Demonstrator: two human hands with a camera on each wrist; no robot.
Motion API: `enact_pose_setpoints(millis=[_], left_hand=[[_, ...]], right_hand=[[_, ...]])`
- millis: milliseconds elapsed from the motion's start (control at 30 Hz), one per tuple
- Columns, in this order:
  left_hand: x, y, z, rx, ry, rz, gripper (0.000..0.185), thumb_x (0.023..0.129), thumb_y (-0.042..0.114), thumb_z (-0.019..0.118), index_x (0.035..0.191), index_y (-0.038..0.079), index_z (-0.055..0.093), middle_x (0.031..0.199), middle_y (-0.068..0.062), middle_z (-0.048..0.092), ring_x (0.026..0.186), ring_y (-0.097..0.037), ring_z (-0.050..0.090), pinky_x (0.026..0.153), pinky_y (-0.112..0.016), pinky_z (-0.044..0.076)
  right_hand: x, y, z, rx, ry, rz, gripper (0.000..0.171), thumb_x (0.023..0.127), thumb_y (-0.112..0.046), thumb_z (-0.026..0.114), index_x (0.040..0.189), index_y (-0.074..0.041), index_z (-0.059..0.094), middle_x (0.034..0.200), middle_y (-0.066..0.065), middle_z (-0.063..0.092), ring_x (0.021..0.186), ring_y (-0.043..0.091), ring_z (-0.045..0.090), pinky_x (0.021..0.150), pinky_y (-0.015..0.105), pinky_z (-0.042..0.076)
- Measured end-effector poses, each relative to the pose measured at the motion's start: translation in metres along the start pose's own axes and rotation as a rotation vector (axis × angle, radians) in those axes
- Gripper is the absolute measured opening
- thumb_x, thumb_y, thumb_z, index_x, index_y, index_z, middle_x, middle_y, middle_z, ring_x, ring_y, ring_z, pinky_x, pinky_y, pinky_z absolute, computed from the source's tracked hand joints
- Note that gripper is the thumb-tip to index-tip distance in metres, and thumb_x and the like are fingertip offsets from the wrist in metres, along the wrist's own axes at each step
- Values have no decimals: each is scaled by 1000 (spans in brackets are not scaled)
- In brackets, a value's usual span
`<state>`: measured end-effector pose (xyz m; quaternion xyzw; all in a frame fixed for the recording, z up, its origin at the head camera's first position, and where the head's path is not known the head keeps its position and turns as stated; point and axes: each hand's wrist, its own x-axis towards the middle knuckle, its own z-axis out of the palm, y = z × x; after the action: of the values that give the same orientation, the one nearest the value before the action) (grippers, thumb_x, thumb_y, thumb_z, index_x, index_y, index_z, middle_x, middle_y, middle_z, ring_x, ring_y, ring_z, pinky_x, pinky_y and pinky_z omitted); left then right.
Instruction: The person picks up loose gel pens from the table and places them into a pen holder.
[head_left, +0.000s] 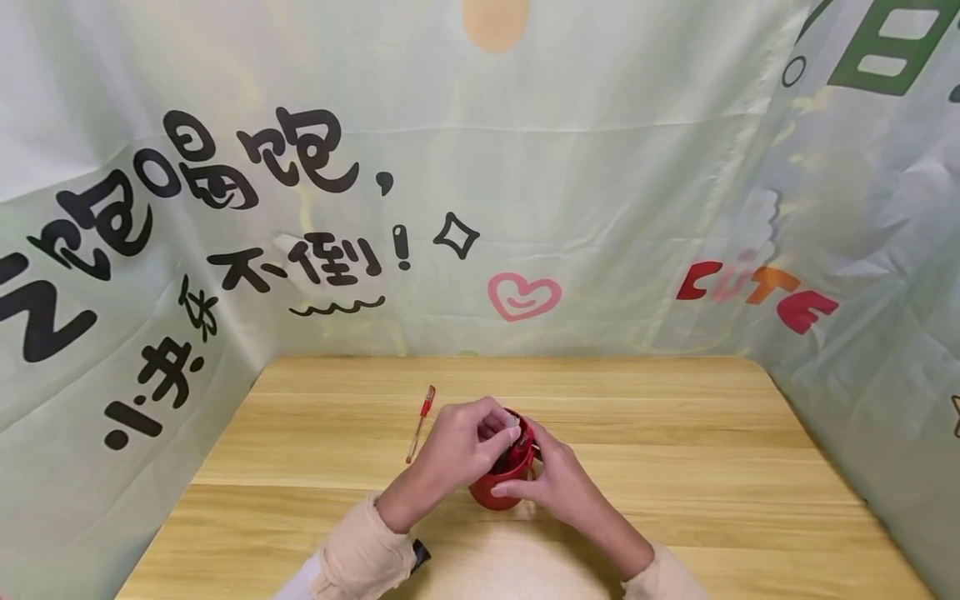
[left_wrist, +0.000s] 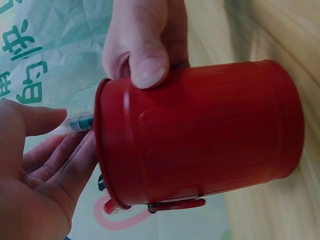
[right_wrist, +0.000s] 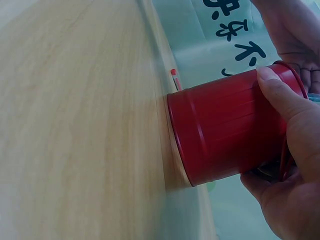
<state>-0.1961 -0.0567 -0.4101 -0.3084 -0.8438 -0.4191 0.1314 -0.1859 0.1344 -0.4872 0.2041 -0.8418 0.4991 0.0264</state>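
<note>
Red tin bucket [head_left: 501,487] is standing on the wooden surface [head_left: 675,467], near its front middle. Right hand [head_left: 558,487] is gripping the bucket's side, thumb pressing near the rim. Left hand [head_left: 461,446] is pinching a clear-barrelled pen [left_wrist: 77,124] at the bucket's mouth, its tip lying just inside the rim. Another red pen [head_left: 421,422] is lying on the surface just left of the hands.
</note>
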Motion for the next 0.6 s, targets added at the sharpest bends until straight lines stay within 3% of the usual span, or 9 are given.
enact_pose_setpoints(millis=[333,600], left_hand=[[-2,-4,3,6,-83,-41,6,91,10,76,91,9,70,82,-1,76,71,-2,70,66,-12,56],[-4,-5,7,20,-138,-78,7,90,11,77,89,12,70,83,0,77,74,2,69,68,-11,55]], right_hand=[[0,0,0,0,-5,4,95,78,-44,90,155,-12,43,144,7,62,124,25,67,99,36,60],[0,0,1,-16,-5,22,97,76,-47,90,155,-15,44,140,1,65,121,20,68,96,31,59]])
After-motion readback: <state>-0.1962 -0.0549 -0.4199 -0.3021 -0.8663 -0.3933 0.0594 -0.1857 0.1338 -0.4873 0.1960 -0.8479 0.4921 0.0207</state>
